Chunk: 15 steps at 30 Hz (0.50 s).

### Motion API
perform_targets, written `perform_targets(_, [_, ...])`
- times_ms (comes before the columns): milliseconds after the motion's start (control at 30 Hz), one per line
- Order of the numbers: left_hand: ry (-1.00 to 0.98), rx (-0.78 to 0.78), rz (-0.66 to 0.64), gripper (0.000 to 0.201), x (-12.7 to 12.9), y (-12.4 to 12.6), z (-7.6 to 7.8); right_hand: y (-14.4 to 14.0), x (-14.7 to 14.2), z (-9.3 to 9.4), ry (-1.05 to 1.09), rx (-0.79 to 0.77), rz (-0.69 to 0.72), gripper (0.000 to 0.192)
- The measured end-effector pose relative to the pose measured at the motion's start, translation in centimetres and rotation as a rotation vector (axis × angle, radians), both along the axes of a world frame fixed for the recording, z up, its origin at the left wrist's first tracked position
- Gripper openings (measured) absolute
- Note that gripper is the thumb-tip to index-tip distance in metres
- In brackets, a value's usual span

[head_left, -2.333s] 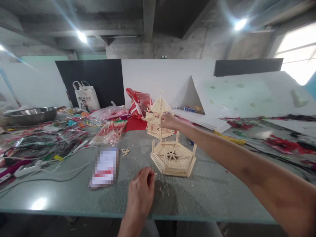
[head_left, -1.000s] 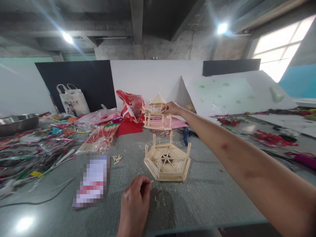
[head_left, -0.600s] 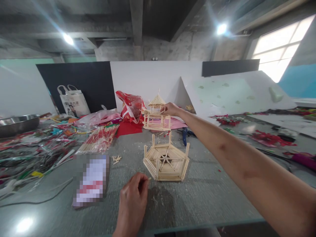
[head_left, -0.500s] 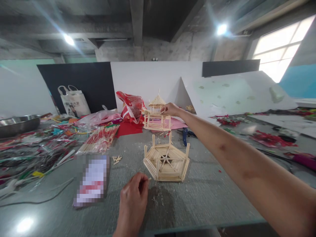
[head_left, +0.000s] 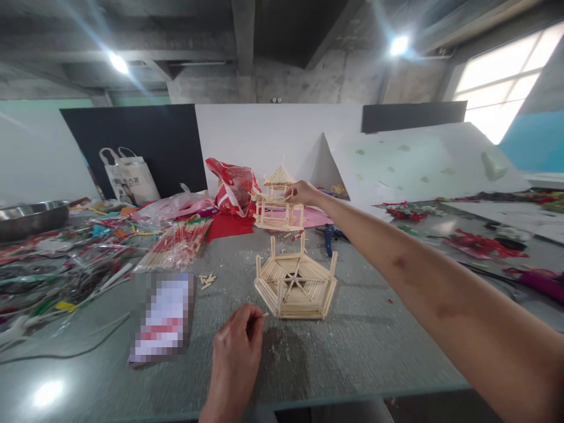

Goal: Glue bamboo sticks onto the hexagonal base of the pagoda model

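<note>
Over grey table (head_left: 361, 352), right hand (head_left: 302, 192) grips pavilion (head_left: 275, 200).

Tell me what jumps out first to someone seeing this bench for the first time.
The small stick-built pavilion at the back of the grey table, gripped at its side by the outstretched right hand. In front of it stands a hexagonal stick base, and just before that the left hand pinches a short stick. To the left lies a bundle of sticks in plastic amid colourful clutter.
</note>
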<state>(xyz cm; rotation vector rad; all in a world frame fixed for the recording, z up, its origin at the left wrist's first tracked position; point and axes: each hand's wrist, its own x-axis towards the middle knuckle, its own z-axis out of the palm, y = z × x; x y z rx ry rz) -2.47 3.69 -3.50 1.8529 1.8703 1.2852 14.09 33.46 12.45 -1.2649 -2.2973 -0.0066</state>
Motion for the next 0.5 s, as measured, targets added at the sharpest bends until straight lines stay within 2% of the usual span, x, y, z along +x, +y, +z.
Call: perform_targets(500, [0.042,-0.06,0.01,0.012,0.65,0.1,0.33,-0.55,-0.51,-1.04,-0.031,0.068,0.009,0.023])
